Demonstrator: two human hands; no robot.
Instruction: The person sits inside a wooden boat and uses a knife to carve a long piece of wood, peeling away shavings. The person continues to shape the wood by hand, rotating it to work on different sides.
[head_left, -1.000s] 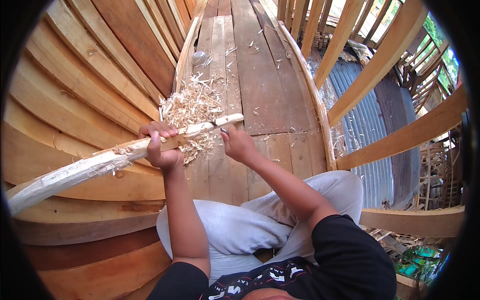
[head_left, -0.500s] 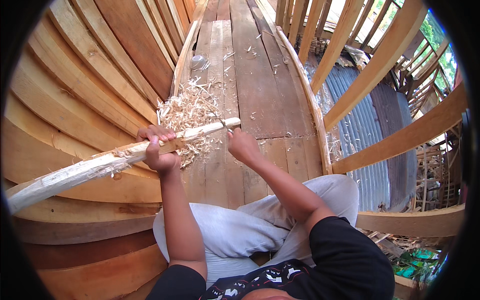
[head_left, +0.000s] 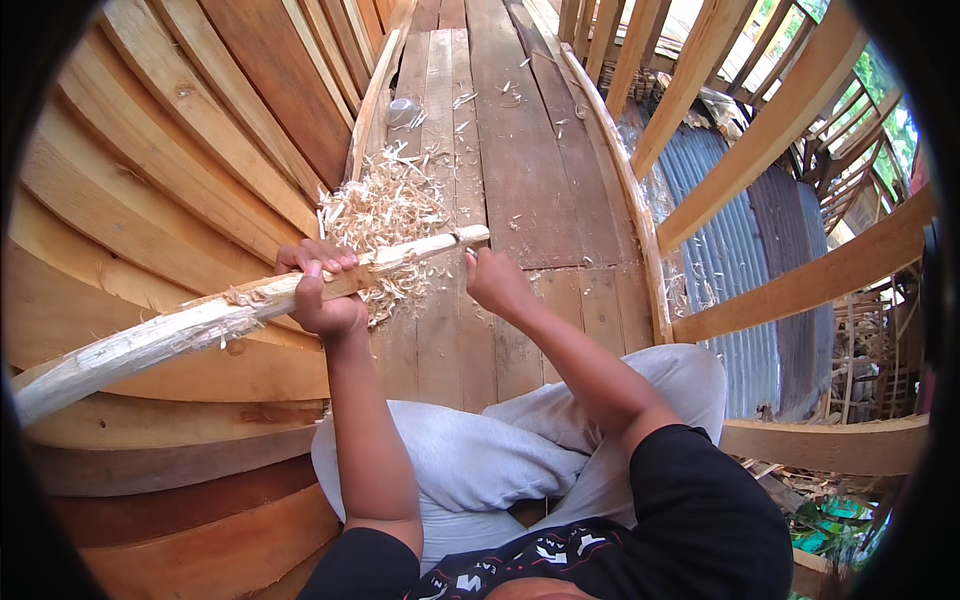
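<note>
A long peeled wooden pole (head_left: 170,345), pale and roughly whittled, slants up from the left edge to a narrowed tip over the floor. My left hand (head_left: 325,292) is closed around it from below, thumb on top. At the tip, my right hand (head_left: 494,283) is closed on what looks like a knife (head_left: 457,238); only a thin dark piece of blade shows across the pole, and the handle is hidden in my fingers. Thin curls cling to the pole's side near my left hand. Beyond it, wood shavings (head_left: 385,205) lie in a heap.
I sit cross-legged on a plank floor (head_left: 530,170). Curved wooden boards (head_left: 150,240) rise close on my left. On the right, a raised rail (head_left: 640,200) and upright posts border a drop to corrugated metal sheets (head_left: 730,280). A small clear cup (head_left: 403,113) lies past the shavings.
My right hand has moved slightly right, toward the pole's tip, with the blade. My left hand keeps its grip on the pole. The whole view has shifted a little.
</note>
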